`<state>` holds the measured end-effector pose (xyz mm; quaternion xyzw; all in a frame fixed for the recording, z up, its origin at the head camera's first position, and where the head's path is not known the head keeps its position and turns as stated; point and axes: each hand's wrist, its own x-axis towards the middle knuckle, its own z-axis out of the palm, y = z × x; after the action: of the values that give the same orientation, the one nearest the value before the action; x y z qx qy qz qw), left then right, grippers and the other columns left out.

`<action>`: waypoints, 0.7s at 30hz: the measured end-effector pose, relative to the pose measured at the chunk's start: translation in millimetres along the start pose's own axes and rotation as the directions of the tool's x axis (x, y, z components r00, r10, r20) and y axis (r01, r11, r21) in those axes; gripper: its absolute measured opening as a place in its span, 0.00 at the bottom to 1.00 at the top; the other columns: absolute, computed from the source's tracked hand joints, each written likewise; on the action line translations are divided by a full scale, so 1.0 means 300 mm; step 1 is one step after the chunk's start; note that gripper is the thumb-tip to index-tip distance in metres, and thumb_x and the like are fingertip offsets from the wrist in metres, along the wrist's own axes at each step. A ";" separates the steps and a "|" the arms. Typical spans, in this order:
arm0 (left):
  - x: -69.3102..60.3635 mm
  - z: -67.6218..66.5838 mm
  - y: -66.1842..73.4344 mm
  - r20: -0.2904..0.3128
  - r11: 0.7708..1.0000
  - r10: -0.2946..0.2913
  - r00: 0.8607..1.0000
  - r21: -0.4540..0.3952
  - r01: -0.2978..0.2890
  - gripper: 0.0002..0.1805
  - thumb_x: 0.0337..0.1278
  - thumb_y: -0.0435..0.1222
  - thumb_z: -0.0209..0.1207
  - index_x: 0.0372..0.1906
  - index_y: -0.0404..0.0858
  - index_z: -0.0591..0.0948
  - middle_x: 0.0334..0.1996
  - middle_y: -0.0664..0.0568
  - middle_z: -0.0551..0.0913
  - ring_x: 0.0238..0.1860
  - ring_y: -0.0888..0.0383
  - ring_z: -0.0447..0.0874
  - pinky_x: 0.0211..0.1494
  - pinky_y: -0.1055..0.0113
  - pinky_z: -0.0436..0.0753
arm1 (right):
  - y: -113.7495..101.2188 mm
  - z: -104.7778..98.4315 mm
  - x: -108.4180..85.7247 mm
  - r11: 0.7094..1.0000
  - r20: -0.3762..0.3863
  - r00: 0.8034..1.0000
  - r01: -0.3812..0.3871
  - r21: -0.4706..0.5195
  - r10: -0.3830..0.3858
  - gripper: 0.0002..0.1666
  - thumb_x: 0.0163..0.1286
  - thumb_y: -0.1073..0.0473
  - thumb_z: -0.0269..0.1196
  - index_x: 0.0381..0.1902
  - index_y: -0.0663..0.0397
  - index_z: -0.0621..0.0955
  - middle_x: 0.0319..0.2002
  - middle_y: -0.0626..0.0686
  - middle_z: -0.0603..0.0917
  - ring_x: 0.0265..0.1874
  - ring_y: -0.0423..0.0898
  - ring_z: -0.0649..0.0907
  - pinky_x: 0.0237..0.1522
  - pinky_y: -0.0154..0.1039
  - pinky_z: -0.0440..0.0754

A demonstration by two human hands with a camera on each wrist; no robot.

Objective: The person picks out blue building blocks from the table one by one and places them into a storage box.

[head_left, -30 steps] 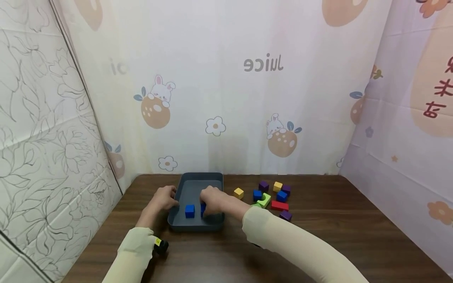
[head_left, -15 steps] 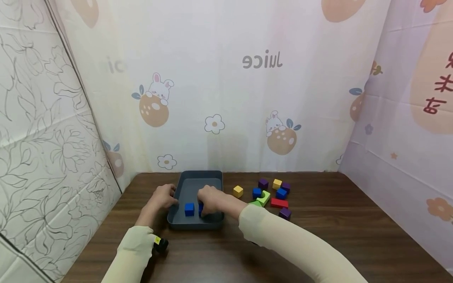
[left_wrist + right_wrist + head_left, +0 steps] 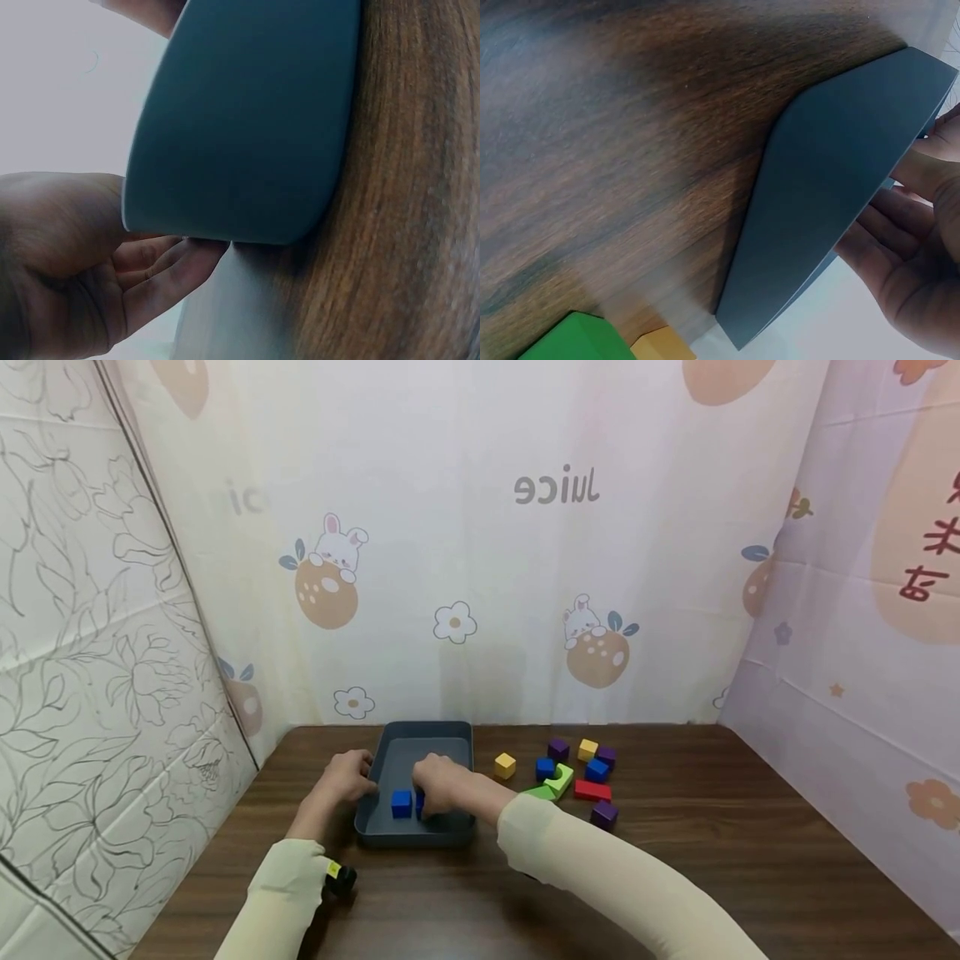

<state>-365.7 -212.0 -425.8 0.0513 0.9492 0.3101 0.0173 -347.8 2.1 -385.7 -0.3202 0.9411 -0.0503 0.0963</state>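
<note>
A dark grey tray (image 3: 417,841) stands on the wooden table. My left hand (image 3: 347,777) holds its left wall, the thumb at the rim; in the left wrist view, the fingers (image 3: 176,281) lie against the outside of that wall. Inside the tray, a blue cube (image 3: 402,804) sits near the front. Just right of it my right hand (image 3: 442,783) grips a second blue block (image 3: 420,805), mostly hidden by the fingers. The right wrist view shows the right hand (image 3: 922,247) reaching over the tray's rim, whose wall hides the fingertips.
Right of the tray lie a yellow cube (image 3: 505,766), purple blocks (image 3: 603,815), blue cubes (image 3: 545,769), a red block (image 3: 592,791), a green arch block (image 3: 559,782) and another yellow block (image 3: 588,750). A patterned curtain (image 3: 480,543) hangs behind the table.
My right hand has slid a little left inside the tray with the blue block, closer to the other blue cube. The left hand has stayed on the tray's left wall.
</note>
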 end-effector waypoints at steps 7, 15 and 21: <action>0.005 -0.005 0.006 0.003 1.000 0.005 1.000 0.012 -0.005 0.27 0.60 0.27 0.71 0.63 0.23 0.77 0.49 0.33 0.87 0.42 0.45 0.88 0.36 0.56 0.91 | -0.003 -0.004 0.007 1.000 -0.008 1.000 -0.001 0.024 0.001 0.10 0.65 0.59 0.78 0.40 0.53 0.88 0.31 0.47 0.83 0.29 0.41 0.82 0.35 0.34 0.85; 0.007 0.002 -0.009 0.009 1.000 -0.003 1.000 -0.007 0.003 0.27 0.59 0.26 0.71 0.62 0.24 0.78 0.47 0.34 0.87 0.39 0.48 0.88 0.36 0.55 0.91 | -0.004 0.009 0.010 0.999 -0.012 1.000 0.007 0.035 -0.007 0.11 0.66 0.59 0.78 0.42 0.53 0.87 0.32 0.48 0.84 0.29 0.40 0.82 0.37 0.35 0.87; 0.003 -0.001 -0.005 0.007 1.000 -0.001 1.000 -0.010 0.001 0.27 0.59 0.26 0.71 0.62 0.24 0.77 0.47 0.34 0.87 0.40 0.47 0.88 0.37 0.55 0.91 | 0.000 -0.013 -0.003 0.998 -0.020 1.000 -0.007 0.059 0.008 0.21 0.63 0.54 0.80 0.52 0.54 0.88 0.42 0.50 0.88 0.34 0.41 0.83 0.45 0.39 0.89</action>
<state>-366.9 -213.3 -426.3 0.0515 0.9476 0.3146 0.0211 -348.0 2.8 -381.6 -0.3133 0.9413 -0.0807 0.0964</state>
